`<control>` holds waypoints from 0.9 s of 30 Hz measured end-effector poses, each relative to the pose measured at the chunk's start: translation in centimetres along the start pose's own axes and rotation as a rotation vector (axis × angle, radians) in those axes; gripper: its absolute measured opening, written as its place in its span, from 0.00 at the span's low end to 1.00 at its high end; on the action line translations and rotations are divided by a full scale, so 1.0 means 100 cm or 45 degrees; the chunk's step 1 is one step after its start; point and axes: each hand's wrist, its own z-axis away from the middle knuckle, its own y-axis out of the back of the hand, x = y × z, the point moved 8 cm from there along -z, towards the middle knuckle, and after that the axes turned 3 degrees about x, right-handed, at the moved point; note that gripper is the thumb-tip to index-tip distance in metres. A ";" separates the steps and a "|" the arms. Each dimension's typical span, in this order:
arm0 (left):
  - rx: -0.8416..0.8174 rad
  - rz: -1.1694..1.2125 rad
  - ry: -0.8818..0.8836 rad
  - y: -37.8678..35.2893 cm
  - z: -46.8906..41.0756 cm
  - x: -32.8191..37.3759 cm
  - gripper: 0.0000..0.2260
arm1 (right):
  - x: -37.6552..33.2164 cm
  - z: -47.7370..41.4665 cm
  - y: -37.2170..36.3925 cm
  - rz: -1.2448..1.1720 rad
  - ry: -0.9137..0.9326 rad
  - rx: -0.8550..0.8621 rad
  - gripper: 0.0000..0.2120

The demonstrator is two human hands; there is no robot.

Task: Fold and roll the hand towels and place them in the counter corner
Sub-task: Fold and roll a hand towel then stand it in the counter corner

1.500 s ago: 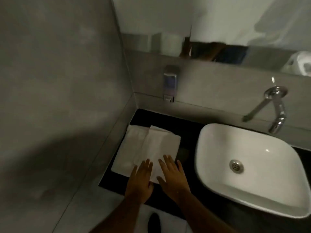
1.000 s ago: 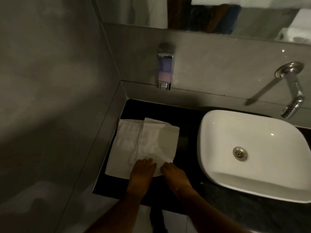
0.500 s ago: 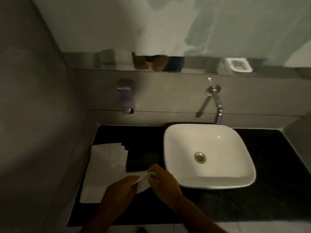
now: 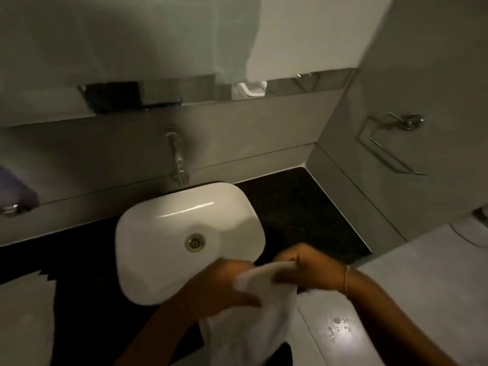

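A white hand towel [image 4: 253, 323] hangs in the air in front of the basin, held at its top edge by both hands. My left hand [image 4: 221, 283] grips the towel's left part and my right hand [image 4: 303, 268] pinches the edge on the right, a thin bracelet on that wrist. The towel droops loosely below my hands. A second white towel [image 4: 25, 310] lies flat on the black counter [image 4: 293, 204] at the far left. The counter's right back corner [image 4: 303, 173] is bare.
A white basin [image 4: 158, 233] sits mid-counter with a chrome tap [image 4: 178, 157] on the wall behind it. A chrome towel holder [image 4: 390, 143] hangs on the right wall. The soap dispenser [image 4: 15, 196] shows at the left edge. Grey tiled floor lies lower right.
Both hands lifted one towel off the left counter and carried it rightward in front of the basin. The view swung right, so the other towel now sits at the left edge.
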 end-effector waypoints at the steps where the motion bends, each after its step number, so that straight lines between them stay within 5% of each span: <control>1: 0.065 0.007 0.052 0.014 -0.040 0.024 0.15 | 0.017 0.002 0.037 0.027 0.029 0.084 0.07; 6: 0.490 -0.276 -0.059 0.061 -0.141 0.111 0.12 | 0.081 0.009 0.181 -0.006 0.208 0.613 0.07; 9: 0.632 -0.315 -0.122 0.034 -0.198 0.130 0.06 | 0.134 0.014 0.213 0.019 0.286 0.732 0.08; 16: 0.079 -0.509 0.221 -0.134 -0.298 0.041 0.10 | 0.341 -0.034 0.109 -0.014 -0.288 0.465 0.10; 20: -0.210 -0.494 0.375 -0.200 -0.297 -0.001 0.10 | 0.395 -0.041 0.051 -0.092 -0.361 0.293 0.09; 27: 0.043 -0.081 0.472 -0.205 -0.294 -0.036 0.14 | 0.430 -0.060 0.056 -0.119 -0.462 0.433 0.16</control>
